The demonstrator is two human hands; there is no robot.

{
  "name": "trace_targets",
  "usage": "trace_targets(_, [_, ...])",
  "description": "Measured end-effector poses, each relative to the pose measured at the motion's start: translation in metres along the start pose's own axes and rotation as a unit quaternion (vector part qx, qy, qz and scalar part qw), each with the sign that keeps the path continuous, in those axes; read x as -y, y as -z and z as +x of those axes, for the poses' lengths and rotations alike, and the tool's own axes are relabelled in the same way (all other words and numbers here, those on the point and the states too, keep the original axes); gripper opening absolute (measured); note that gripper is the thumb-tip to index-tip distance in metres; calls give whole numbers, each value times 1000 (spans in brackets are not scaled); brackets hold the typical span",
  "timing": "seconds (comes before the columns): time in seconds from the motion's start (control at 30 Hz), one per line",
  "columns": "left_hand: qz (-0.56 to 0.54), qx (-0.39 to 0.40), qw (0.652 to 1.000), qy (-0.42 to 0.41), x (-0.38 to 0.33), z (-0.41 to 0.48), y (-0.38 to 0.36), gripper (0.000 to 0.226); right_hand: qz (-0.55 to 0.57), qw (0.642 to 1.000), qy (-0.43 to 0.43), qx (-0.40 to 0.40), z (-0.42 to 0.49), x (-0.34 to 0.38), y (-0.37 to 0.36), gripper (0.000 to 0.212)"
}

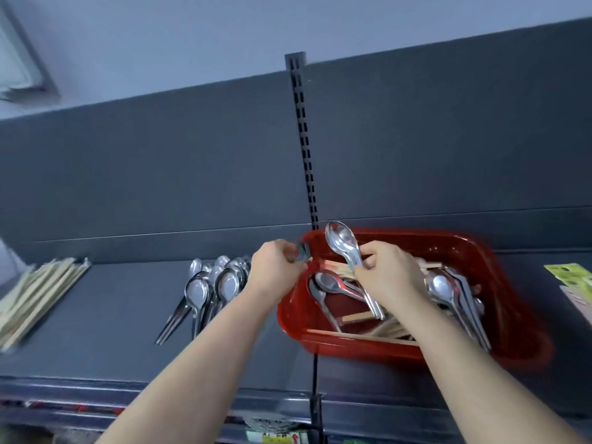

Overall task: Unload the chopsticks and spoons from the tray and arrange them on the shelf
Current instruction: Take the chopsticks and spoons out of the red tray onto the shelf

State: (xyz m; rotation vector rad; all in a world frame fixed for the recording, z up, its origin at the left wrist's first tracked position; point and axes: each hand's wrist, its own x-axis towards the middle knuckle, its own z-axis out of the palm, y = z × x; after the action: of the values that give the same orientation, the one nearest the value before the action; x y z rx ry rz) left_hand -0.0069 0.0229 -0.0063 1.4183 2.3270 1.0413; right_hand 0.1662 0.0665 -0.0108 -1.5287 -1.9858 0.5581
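A red tray (512,318) sits on the dark shelf (112,331) at right, holding several steel spoons (448,293) and wooden chopsticks (378,334). My right hand (389,270) grips a steel spoon (341,243) by its handle, bowl up, above the tray. My left hand (277,267) is closed on a small metal piece, apparently another spoon (302,251), at the tray's left rim. A pile of spoons (211,290) lies on the shelf left of the tray. A bundle of chopsticks (35,296) lies at the far left.
A slotted upright (304,139) runs up the dark back panel behind the tray. Green-labelled packets (573,280) lie at the shelf's right end. Price labels (278,435) show on the shelf's front edge below.
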Motion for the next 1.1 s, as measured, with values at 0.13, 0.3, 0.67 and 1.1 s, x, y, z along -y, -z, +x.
trace_targets(0.13, [-8,-29,999,44,48,9,45,27,38,999,29,27,-1,53,-41,21])
trace_targets(0.3, [-10,-7,997,78,110,21,88,7,19,996,59,57,-3,112,-101,31])
trace_targets(0.67, [64,82,993,56,199,42,88,21,-53,994,-13,97,-19,145,-205,26])
trace_targets(1.1, [74,67,992,-79,169,50,94,11,-287,954,83,-7,-27,152,-164,22])
